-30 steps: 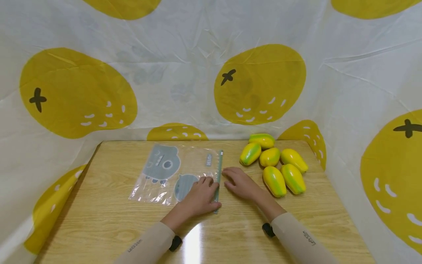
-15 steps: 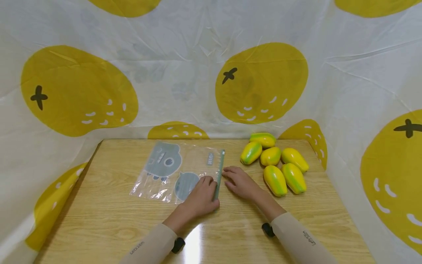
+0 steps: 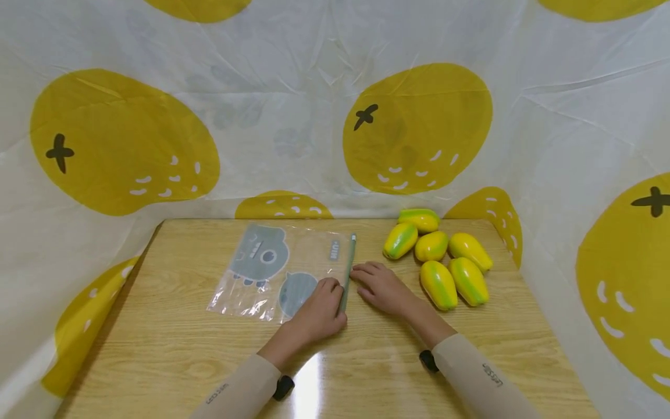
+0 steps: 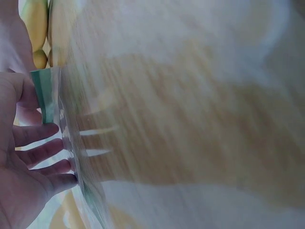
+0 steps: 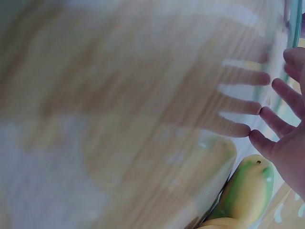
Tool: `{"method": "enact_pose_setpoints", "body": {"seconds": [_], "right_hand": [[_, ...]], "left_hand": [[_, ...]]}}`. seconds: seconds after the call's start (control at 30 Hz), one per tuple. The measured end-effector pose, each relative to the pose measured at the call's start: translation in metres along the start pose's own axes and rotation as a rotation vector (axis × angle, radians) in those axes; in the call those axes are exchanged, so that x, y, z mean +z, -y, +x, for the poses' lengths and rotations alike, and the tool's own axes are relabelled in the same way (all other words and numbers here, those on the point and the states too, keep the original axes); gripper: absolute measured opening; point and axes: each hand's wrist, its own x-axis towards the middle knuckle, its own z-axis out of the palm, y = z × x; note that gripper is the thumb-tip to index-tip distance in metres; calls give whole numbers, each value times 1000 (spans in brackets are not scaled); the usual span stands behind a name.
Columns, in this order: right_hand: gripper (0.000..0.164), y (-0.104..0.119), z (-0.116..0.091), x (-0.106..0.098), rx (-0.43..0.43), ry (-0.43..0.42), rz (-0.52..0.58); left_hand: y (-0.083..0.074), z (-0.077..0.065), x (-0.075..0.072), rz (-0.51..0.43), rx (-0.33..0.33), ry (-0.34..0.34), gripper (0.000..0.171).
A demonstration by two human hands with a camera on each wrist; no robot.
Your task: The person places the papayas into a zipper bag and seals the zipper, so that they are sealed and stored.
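White cloth with big yellow fruit shapes hangs behind and on both sides of a wood-grain table. On it, left of centre, lies a clear bag, mostly flat, the wood grain showing through its film. A grey-blue one-eyed creature is printed on it, with a smaller round one nearer the person and a small label by the mouth. A green strip edges the bag's right side; I cannot tell whether the mouth along it is sealed or parted.

At the near half of this strip is the left hand, fingers bent over it and thumb drawn close, gripping the bag by that edge.

Just beyond the strip on the right, the right hand has its fingers a little spread and loosely bent, with hold of nothing; in its wrist view the fingertips meet their reflections in the shiny tabletop.

Six yellow-green fruits lie loose on the table, outside the bag and past the right hand, in a cluster reaching toward the back edge. Beige sleeves cover the forearms, and a black device shows at each cuff.
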Motion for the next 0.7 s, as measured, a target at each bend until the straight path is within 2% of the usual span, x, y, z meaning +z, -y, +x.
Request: {"method": "enact_pose_setpoints", "body": {"seconds": [0.33, 0.5, 0.7], "right_hand": [[39, 2, 1, -4, -36, -29, 14], [39, 2, 2, -5, -55, -17, 30], [33, 0, 2, -4, -54, -1, -6]], "left_hand": [[2, 0, 1, -2, -12, 10, 46], [2, 0, 1, -6, -13, 15, 46], [4, 0, 2, -12, -12, 7, 44]]}}
